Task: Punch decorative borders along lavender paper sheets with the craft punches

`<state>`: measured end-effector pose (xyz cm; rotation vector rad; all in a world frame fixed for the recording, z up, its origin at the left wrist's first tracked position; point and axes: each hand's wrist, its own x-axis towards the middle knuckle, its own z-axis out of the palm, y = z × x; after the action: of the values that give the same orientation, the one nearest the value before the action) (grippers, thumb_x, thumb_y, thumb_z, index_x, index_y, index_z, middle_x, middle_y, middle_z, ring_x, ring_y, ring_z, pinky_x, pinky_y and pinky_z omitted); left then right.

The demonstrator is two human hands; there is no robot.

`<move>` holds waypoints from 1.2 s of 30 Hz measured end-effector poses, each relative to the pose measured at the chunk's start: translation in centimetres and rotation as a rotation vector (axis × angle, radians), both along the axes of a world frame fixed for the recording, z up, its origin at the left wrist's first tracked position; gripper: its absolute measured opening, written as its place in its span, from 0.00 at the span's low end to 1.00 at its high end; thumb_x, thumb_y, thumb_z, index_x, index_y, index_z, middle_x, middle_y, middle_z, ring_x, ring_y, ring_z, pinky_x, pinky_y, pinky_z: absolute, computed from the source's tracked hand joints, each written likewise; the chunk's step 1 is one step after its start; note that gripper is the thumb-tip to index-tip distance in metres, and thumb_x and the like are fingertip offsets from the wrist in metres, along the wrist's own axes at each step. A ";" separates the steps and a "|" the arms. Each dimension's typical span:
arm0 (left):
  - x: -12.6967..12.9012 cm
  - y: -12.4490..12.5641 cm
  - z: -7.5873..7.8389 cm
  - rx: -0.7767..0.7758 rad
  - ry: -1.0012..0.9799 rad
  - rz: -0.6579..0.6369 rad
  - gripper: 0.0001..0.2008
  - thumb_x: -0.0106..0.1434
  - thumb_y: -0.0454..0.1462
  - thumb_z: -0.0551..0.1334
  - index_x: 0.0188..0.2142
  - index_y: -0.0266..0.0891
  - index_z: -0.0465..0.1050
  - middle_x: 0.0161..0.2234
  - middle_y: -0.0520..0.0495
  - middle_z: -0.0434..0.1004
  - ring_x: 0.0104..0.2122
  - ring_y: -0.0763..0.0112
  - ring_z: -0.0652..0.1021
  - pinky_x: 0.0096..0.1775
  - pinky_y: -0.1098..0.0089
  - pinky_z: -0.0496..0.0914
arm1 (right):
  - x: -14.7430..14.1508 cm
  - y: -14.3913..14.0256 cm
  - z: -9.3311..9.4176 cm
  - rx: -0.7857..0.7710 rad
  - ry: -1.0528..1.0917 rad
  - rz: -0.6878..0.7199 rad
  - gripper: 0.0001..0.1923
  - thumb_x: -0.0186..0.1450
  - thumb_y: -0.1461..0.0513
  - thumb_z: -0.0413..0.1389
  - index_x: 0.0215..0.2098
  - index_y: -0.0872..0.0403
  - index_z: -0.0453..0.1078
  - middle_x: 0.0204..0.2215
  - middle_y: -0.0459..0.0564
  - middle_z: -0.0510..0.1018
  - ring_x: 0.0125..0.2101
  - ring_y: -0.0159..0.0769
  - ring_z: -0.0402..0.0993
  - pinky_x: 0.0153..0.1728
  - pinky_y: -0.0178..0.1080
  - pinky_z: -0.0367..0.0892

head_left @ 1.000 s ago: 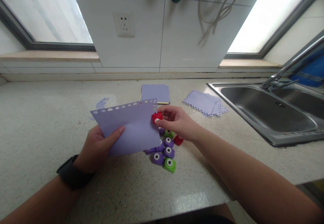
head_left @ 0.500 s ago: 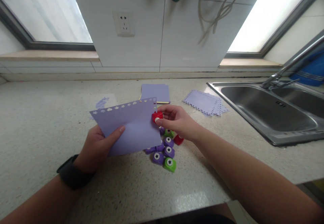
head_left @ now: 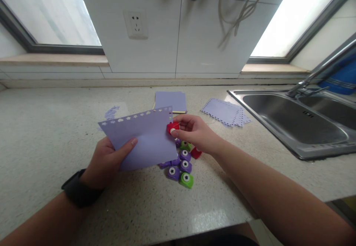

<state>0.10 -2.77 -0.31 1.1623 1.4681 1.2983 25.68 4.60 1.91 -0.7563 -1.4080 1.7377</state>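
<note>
My left hand point(head_left: 107, 160) holds a lilac paper sheet point(head_left: 144, 136) above the counter, thumb across its front. Small shapes are punched along the sheet's top edge. My right hand point(head_left: 194, 133) grips a small red paper punch point(head_left: 172, 128) pressed against the sheet's right edge, near the top corner. Below the sheet, a cluster of purple and green punches point(head_left: 181, 166) and one red punch point(head_left: 196, 153) lies on the counter.
A stack of lilac paper point(head_left: 170, 102) lies further back. Punched lilac sheets point(head_left: 224, 112) sit beside a steel sink point(head_left: 294, 122) with a tap point(head_left: 319, 72) at the right. Paper scraps point(head_left: 112, 112) lie at the left. The speckled counter point(head_left: 50, 127) ends close to me.
The sheet and the red punch have stayed almost still; both hands shifted only slightly.
</note>
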 end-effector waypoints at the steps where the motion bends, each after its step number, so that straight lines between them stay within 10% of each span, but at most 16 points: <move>1: 0.0 0.0 0.0 0.005 0.006 -0.002 0.25 0.53 0.51 0.75 0.45 0.39 0.80 0.48 0.41 0.83 0.47 0.51 0.83 0.53 0.57 0.77 | 0.0 0.0 0.0 -0.004 0.003 0.000 0.17 0.56 0.61 0.73 0.41 0.56 0.76 0.36 0.48 0.82 0.34 0.26 0.78 0.39 0.30 0.74; 36: -0.5 0.1 -0.6 0.023 0.066 -0.033 0.24 0.56 0.51 0.74 0.46 0.40 0.80 0.49 0.43 0.83 0.47 0.55 0.83 0.52 0.60 0.77 | 0.2 0.2 -0.3 0.020 -0.015 0.020 0.18 0.58 0.59 0.72 0.42 0.56 0.76 0.36 0.48 0.81 0.35 0.25 0.78 0.38 0.28 0.73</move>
<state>-0.40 -2.72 -0.87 1.2501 1.4785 1.2683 25.90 4.80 1.65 -0.7486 -1.4448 1.7342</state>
